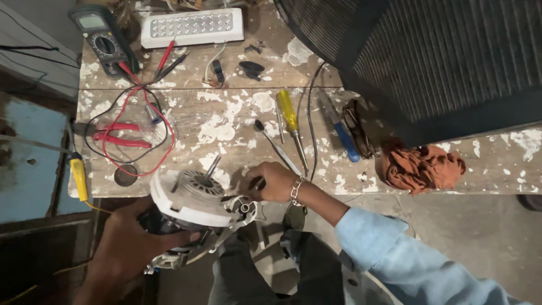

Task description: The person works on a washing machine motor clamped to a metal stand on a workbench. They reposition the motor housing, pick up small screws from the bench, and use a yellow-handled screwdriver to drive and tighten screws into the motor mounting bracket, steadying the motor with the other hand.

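Note:
A white fan motor housing (pixel 189 197) with a grey slotted centre and a steel shaft rests over my lap at the table's near edge. My left hand (pixel 127 240) grips its dark underside from the left. My right hand (pixel 275 182), with a chain bracelet at the wrist, is closed on a small dark tool whose tip meets the right side of the housing. The tool is mostly hidden by my fingers.
On the paint-splashed wooden table (pixel 237 121) lie a yellow-handled screwdriver (pixel 291 121), a blue-handled tool (pixel 341 135), red pliers (pixel 121 135), a multimeter (pixel 101 39) with red and black leads, a white LED lamp (pixel 192 27), an orange rag (pixel 420 166) and a large black fan grille (pixel 429 56).

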